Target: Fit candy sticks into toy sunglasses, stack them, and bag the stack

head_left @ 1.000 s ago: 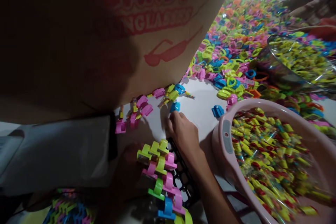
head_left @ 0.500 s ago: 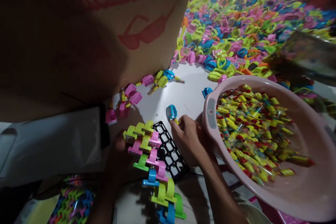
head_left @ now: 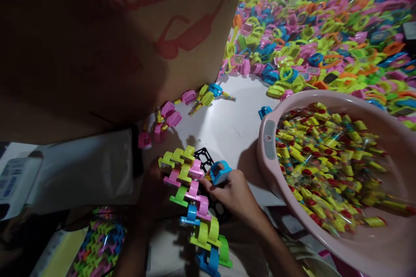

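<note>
My right hand [head_left: 232,190] is closed on a blue toy watch [head_left: 220,172] with a small yellow piece at its lower end, over a black grid rack [head_left: 204,159]. Yellow, pink, green and blue toy watches [head_left: 191,190] stand in rows on the left part of the rack. At the rack's left side my left hand [head_left: 156,177] lies in deep shadow, its fingers mostly hidden behind the watches.
A pink tub [head_left: 269,140] on the right holds many yellow candy tubes [head_left: 325,169]. Behind it spreads a heap of colourful watches [head_left: 308,30]. A large cardboard box [head_left: 130,52] stands at the upper left. Pink watches [head_left: 170,114] lie beside the box.
My right hand has moved down and left with the blue watch, from the white surface to the rack. The view has shifted slightly; the dark blurred shape at the right has gone.
</note>
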`<act>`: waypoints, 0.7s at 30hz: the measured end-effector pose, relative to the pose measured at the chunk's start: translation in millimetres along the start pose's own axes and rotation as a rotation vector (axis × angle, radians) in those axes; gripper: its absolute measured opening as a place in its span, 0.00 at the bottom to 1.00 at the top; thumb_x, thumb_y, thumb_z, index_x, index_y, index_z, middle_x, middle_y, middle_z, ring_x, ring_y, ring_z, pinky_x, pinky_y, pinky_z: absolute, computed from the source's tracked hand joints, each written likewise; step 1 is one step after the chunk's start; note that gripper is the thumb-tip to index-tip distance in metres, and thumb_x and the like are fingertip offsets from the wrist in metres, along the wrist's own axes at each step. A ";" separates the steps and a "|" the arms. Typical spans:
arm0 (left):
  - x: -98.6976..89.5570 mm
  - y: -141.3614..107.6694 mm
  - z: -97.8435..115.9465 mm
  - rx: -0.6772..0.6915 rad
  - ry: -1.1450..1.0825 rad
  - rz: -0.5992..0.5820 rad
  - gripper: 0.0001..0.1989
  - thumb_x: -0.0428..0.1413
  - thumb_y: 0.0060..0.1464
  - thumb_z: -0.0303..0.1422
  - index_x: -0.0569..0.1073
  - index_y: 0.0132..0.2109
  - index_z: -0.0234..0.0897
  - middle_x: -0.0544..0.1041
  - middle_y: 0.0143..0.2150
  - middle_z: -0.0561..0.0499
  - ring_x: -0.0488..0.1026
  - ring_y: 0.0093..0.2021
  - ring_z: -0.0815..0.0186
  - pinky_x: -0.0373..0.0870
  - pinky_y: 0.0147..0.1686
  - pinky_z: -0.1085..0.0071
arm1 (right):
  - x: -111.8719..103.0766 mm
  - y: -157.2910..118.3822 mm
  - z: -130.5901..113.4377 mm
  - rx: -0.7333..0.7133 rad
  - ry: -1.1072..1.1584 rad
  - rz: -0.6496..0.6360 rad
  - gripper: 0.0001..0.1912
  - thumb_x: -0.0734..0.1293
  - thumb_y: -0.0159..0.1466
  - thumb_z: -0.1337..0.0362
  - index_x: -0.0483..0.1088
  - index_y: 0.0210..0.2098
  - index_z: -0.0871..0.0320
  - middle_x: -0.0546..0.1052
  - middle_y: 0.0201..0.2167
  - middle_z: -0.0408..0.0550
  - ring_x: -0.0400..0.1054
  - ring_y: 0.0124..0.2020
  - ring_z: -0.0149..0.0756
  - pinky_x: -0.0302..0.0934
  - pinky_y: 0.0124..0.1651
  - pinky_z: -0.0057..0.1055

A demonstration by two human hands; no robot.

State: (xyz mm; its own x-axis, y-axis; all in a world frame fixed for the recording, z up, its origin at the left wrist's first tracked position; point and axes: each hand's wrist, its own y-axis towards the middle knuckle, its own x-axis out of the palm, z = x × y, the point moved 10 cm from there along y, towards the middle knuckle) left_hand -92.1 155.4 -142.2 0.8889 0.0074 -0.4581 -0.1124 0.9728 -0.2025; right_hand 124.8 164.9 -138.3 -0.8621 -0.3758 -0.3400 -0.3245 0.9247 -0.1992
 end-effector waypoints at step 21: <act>2.8 2.6 8.8 0.189 -0.086 0.022 0.19 0.53 0.66 0.47 0.84 0.40 0.41 0.86 0.41 0.44 0.81 0.45 0.51 0.79 0.47 0.57 | 20.2 -11.2 -43.6 -0.153 -0.344 -0.257 0.09 0.68 0.69 0.70 0.78 0.46 0.53 0.86 0.41 0.49 0.81 0.41 0.45 0.71 0.46 0.32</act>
State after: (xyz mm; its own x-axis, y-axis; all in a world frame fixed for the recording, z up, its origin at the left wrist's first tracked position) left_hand -86.0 160.0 -136.4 0.9228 0.0412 -0.3831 -0.0544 0.9982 -0.0238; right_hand 94.0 149.6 -103.0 -0.5749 -0.5686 -0.5884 -0.5867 0.7877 -0.1880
